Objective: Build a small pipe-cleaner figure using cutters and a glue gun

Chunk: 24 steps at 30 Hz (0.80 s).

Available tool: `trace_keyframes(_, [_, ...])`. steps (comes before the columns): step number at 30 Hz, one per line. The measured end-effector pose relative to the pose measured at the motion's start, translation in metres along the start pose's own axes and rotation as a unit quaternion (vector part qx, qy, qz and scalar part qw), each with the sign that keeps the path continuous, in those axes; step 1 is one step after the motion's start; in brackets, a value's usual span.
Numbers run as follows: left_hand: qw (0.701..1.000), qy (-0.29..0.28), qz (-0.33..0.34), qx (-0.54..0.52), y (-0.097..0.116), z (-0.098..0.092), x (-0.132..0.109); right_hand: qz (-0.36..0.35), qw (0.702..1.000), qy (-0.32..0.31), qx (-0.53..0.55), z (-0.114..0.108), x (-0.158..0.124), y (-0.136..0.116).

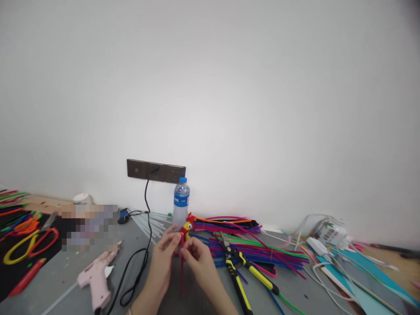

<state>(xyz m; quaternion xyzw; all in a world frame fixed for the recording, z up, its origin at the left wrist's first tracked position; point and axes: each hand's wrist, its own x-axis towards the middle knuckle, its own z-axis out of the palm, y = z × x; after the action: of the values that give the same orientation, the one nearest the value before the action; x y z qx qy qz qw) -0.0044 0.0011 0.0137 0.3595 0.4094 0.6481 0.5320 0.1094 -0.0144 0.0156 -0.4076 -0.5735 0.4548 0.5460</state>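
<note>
Between my two hands is a small red and yellow pipe-cleaner figure point(187, 225) with a googly eye and a red top. My left hand point(166, 246) is closed around its lower part, thumb and fingers pinching. A red pipe cleaner point(182, 273) hangs down from the figure. Close on the right, my right hand point(197, 253) pinches this red strand near its upper end. Fingers hide most of the figure's lower body. Behind the hands stands a water bottle point(181, 200) with a blue cap.
Yellow-black pliers point(241, 271) lie right of my hands, by bundled pipe cleaners point(275, 251). To the left are a pink glue gun point(98, 278), a black cord point(144, 253), glue sticks point(149, 229) and scissors point(36, 240). A phone point(377, 284) and white cables point(328, 278) are at the right.
</note>
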Motion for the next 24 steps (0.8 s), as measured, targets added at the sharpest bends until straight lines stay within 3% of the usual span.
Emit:
trace_keyframes(3, [0.999,-0.038,-0.023,-0.019,-0.003,0.004,-0.005,-0.012,0.999,-0.01,0.035,0.005,-0.001,0.001])
trace_keyframes(5, [0.997,-0.076,-0.003,0.019,-0.003,0.005,-0.006,-0.023,0.999,-0.005,0.023,0.001,0.0,-0.002])
trace_keyframes(8, [0.99,-0.107,0.039,0.085,-0.001,0.004,-0.005,-0.015,1.0,0.009,0.009,-0.016,0.003,-0.007])
trace_keyframes(11, [0.986,-0.11,0.04,0.12,0.003,0.001,0.0,0.014,1.0,0.012,-0.003,-0.038,0.004,-0.012])
trace_keyframes(14, [0.983,-0.118,0.029,0.14,0.003,-0.002,0.004,0.015,0.994,-0.005,-0.109,-0.056,0.001,-0.016])
trace_keyframes(18, [0.964,-0.18,0.049,0.187,-0.003,-0.003,0.005,-0.036,0.965,-0.039,-0.256,-0.065,-0.003,-0.018])
trace_keyframes(24, [0.945,-0.207,0.061,0.247,-0.006,-0.001,0.001,-0.06,0.947,-0.039,-0.314,-0.066,-0.003,-0.02])
